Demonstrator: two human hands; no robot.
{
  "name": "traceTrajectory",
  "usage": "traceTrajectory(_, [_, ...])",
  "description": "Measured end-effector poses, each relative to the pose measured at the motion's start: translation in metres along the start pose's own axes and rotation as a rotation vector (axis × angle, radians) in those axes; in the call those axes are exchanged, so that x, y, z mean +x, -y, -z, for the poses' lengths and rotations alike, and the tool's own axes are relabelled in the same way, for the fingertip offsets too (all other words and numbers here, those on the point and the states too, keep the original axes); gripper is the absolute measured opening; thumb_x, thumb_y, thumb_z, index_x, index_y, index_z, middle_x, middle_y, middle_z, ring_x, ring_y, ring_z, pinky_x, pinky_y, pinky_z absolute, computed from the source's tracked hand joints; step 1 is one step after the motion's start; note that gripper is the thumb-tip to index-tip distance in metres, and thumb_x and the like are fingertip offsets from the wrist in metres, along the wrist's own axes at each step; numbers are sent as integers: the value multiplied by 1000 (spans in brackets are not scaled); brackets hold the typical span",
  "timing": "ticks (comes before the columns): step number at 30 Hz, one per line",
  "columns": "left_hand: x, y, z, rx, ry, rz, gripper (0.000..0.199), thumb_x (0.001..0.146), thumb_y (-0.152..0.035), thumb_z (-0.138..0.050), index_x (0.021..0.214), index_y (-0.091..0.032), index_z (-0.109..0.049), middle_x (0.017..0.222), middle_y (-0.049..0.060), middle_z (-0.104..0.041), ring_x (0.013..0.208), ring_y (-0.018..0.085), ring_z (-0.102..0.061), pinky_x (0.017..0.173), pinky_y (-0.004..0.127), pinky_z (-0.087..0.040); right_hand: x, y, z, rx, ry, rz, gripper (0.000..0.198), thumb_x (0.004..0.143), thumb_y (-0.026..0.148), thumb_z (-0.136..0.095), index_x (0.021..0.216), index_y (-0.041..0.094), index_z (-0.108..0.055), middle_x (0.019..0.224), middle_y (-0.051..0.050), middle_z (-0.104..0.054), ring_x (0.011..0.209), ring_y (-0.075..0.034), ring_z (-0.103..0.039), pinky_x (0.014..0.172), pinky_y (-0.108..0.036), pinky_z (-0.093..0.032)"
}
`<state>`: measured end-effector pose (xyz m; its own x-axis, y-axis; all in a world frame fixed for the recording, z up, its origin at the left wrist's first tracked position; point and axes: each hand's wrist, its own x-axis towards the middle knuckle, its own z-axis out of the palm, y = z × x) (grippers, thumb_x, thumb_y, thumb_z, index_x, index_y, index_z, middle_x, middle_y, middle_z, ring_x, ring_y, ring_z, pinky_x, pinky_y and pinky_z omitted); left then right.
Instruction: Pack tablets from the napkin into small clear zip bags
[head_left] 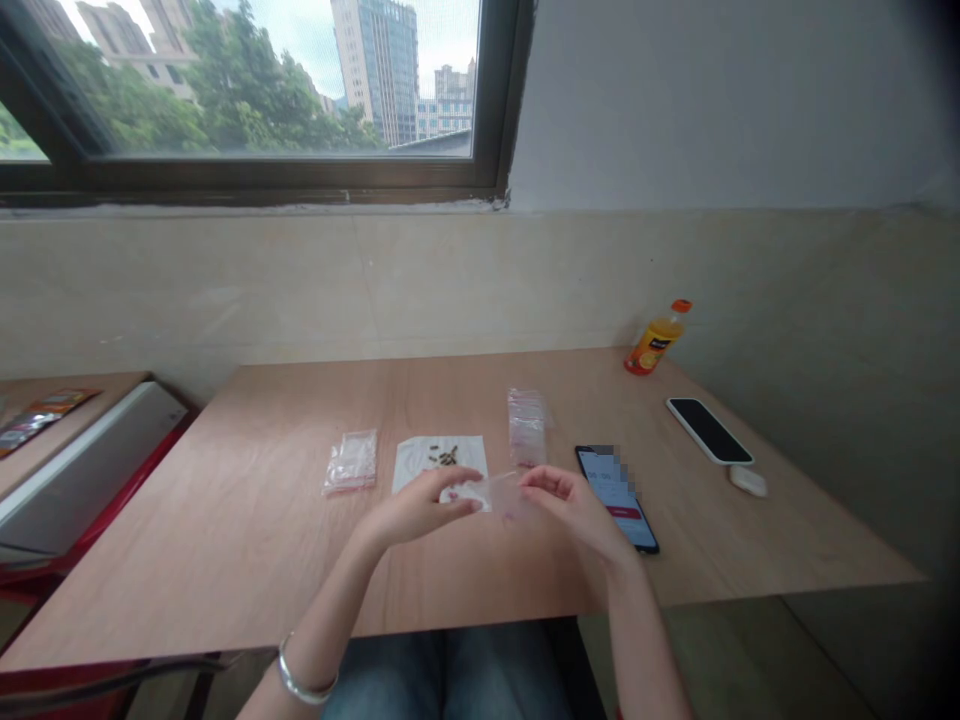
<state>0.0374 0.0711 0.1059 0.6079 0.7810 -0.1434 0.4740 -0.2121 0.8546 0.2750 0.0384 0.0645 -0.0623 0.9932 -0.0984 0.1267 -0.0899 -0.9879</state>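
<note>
A small clear zip bag (507,492) is stretched between my hands above the table. My right hand (576,508) pinches the bag's right side between thumb and fingertips. On the other side, my left hand (429,506) has its thumb and fingers curved around the bag's left edge, with a gap between them. Just behind my left hand lies a white paper sheet (409,458), partly hidden by it. Several small dark brown pieces (448,456) are scattered on that sheet.
Flat plastic bags lie to the left (354,460) and in a stack behind (527,425). A lit phone (619,500) is near my right hand. Farther right are a dark-screened phone (709,430), a white case (748,481) and an orange drink bottle (658,340) by the wall.
</note>
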Motion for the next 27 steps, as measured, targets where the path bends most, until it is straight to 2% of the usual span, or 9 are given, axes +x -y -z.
traceTrajectory(2, [-4, -5, -8, -8, 140, -21, 28, 87, -39, -53, 99, -19, -70, 102, 5, -72, 97, 21, -63, 86, 30, -45, -6, 3, -6, 43, 49, -1, 16, 73, 33, -69, 75, 17, -65, 77, -1, -66, 74, -14, -59, 70, -26, -44])
traceTrajectory(4, [-7, -7, -16, -53, 206, -5, 35, 91, -40, -45, 85, -16, -70, 86, 4, -73, 85, 19, -63, 79, 28, -45, -10, 2, -13, 72, 78, -8, 19, 74, 35, -70, 75, 17, -64, 75, 0, -64, 70, -13, -56, 66, -24, -42])
traceTrajectory(7, [-12, -4, -22, -127, 168, 16, 44, 94, -43, -38, 75, -15, -66, 78, 4, -68, 79, 17, -61, 78, 28, -44, -14, -2, -21, 99, 121, -28, 24, 74, 38, -70, 77, 16, -63, 72, 0, -61, 64, -11, -52, 60, -23, -38])
traceTrajectory(10, [-16, 2, -24, -208, 108, 2, 38, 92, -43, -42, 72, -16, -60, 73, 2, -63, 75, 16, -57, 76, 26, -42, -18, -3, -27, 97, 172, -44, 27, 75, 41, -70, 78, 16, -63, 70, 1, -59, 61, -10, -49, 57, -23, -35])
traceTrajectory(14, [-21, 8, -26, -407, 177, 25, 35, 86, -44, -54, 65, -16, -55, 63, -1, -57, 65, 12, -54, 69, 24, -41, -22, -2, -33, 69, 210, -39, 29, 76, 45, -66, 78, 17, -62, 71, 0, -59, 63, -12, -50, 59, -25, -37])
traceTrajectory(18, [-25, 10, -32, -524, 204, 49, 36, 78, -46, -65, 61, -15, -54, 59, -2, -58, 58, 10, -54, 62, 23, -40, -28, 2, -42, -98, -13, 38, 25, 73, 40, -70, 79, 18, -60, 79, 0, -59, 73, -15, -52, 66, -26, -40])
traceTrajectory(20, [-27, 10, -35, -563, 202, 52, 36, 76, -44, -67, 61, -15, -54, 56, -1, -60, 55, 10, -54, 59, 22, -40, -33, 5, -48, -134, -83, 65, 27, 73, 41, -70, 71, 18, -56, 72, 2, -54, 70, -13, -49, 63, -25, -37])
traceTrajectory(24, [-31, 6, -42, -651, 167, 26, 37, 71, -40, -73, 54, -15, -52, 55, -1, -61, 58, 11, -59, 58, 21, -41, -48, 16, -63, 80, 247, -13, 44, 86, 55, -52, 64, 17, -52, 58, 3, -47, 55, -10, -42, 54, -24, -33])
traceTrajectory(27, [-32, 5, -44, -699, 187, 76, 38, 68, -39, -76, 52, -15, -51, 55, 0, -64, 54, 11, -60, 53, 21, -41, -56, 20, -73, 209, 352, -84, 50, 87, 60, -47, 67, 15, -56, 62, 0, -56, 52, -9, -47, 51, -22, -33])
